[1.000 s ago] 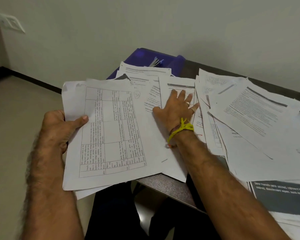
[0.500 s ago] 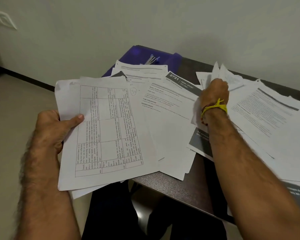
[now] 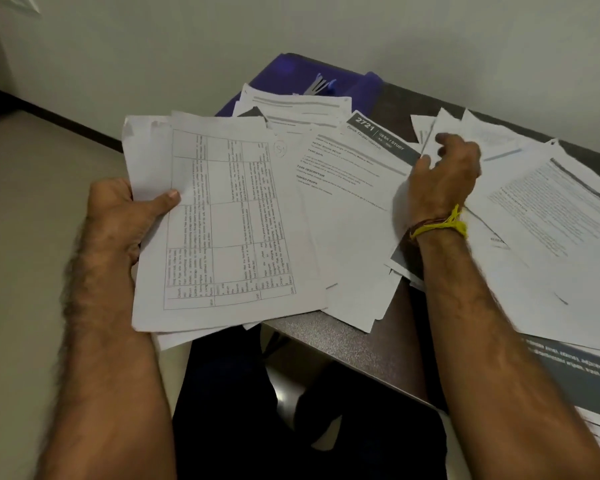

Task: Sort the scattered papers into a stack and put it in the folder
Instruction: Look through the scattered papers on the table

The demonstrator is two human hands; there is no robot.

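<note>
My left hand [image 3: 118, 220] grips a stack of papers [image 3: 222, 230] by its left edge, thumb on top; the top sheet carries a printed table. The stack juts off the table's near-left corner. My right hand [image 3: 445, 178], with a yellow thread at the wrist, is curled around the edges of loose white sheets [image 3: 444, 133] at the middle of the table. More scattered papers [image 3: 551, 220] lie overlapped to the right, and a sheet with a dark header [image 3: 354, 174] lies between my hands. The blue folder [image 3: 291, 72] sits at the far left corner, partly under papers.
The dark table [image 3: 343, 344] shows a bare strip near its front edge. A pale wall runs behind it, with floor to the left. My dark-trousered legs are below the table edge. A small clip-like object [image 3: 321, 85] rests on the folder.
My right hand left the sheets beside the stack, moved right and up, and closed on loose papers at mid-table. My left hand kept holding the stack.
</note>
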